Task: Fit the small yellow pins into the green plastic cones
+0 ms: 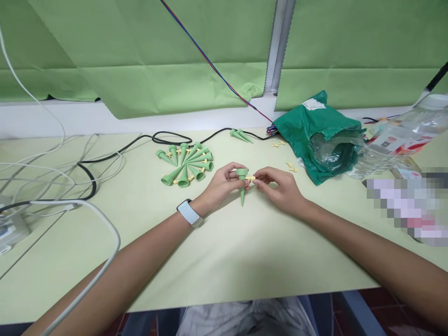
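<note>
We hold a green plastic cone-shaped spike (pixel 241 184) over the pale green tabletop (pixel 245 252): left hand (pixel 222 184) clamped on its wide end, right hand (pixel 280 187) pinching a small yellow plastic peg (pixel 249 178) at its mouth.

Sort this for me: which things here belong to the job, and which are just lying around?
Job: left hand, right hand, green spike, yellow peg, ring of spikes, loose pegs.
Lying around: green bag, plastic bottle, black cable.
</note>
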Available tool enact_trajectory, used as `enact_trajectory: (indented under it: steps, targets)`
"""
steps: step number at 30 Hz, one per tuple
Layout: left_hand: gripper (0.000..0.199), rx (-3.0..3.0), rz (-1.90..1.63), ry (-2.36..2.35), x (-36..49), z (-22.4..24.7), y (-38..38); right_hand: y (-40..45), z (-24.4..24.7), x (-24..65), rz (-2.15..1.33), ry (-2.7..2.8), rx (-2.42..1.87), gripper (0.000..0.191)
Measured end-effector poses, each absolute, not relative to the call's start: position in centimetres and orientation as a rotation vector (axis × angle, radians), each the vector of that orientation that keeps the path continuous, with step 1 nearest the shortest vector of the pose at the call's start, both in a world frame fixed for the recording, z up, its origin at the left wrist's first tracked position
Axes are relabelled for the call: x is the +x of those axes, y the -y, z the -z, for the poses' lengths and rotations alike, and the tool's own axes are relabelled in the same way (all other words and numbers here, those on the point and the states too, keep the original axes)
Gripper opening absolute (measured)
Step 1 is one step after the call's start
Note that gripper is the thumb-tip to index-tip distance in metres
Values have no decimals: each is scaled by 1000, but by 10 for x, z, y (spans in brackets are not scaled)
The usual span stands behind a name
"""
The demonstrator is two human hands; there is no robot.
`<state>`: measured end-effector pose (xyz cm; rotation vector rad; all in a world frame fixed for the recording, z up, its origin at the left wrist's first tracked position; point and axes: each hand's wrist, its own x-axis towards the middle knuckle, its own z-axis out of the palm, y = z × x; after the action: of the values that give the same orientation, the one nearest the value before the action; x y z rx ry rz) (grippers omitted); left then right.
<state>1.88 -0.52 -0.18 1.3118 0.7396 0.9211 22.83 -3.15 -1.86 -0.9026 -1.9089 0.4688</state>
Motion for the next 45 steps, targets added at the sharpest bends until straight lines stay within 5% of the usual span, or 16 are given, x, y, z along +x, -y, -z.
enact_trajectory:
  steps: [3,9,20,31,38,45]
  targets:
    - [38,1318,-904,-727,18,2,5,31,17,230,-344,2004,-971,28]
    - [41,1268,-910,-684,17,4,4,32,20,232,38,2081,-847,11]
    - [51,1337,-842,-720,15,3,3,31,19,233,-101,2129,-929,11]
    - [41,1279,-886,-716,19,1,4,31,14,234,163,2258,-1022,24]
    - [27,1313,-843,-678,17,8,-2,32,14,234,54,2194,-1034,24]
    - [28,1438,-842,-728,17,3,3,33,16,230,-485,2058,-1099,35]
